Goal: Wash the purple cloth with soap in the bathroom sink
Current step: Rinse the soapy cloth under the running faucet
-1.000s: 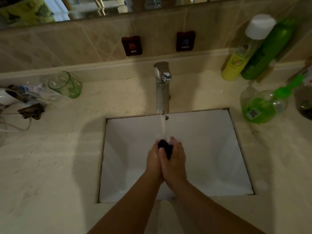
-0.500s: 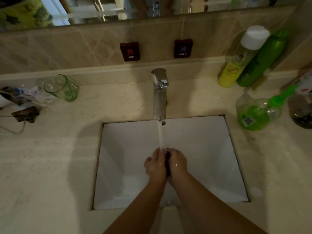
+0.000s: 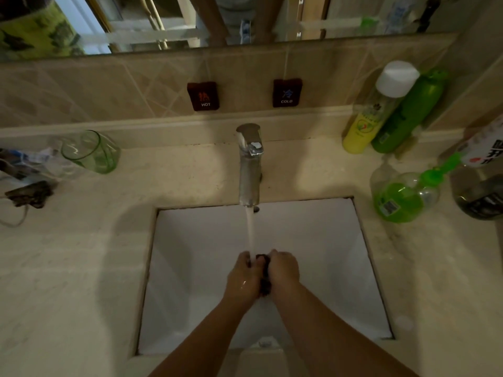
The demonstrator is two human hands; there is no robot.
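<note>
— Where is the purple cloth (image 3: 265, 277)?

— Over the middle of the white sink (image 3: 326, 254), bunched into a small dark wad. Only a narrow strip of it shows, top to bottom; the rest is hidden.

— What colour does it look?

— Nearly black in this dim light, the purple barely visible. Water (image 3: 250, 229) from the faucet (image 3: 249, 170) falls in a thin stream that lands at its upper left edge.

— And the sink?

— A square basin set into the beige tabletop (image 3: 68, 268), walls bare and white. Whether there is soap on the cloth cannot be told.
</note>
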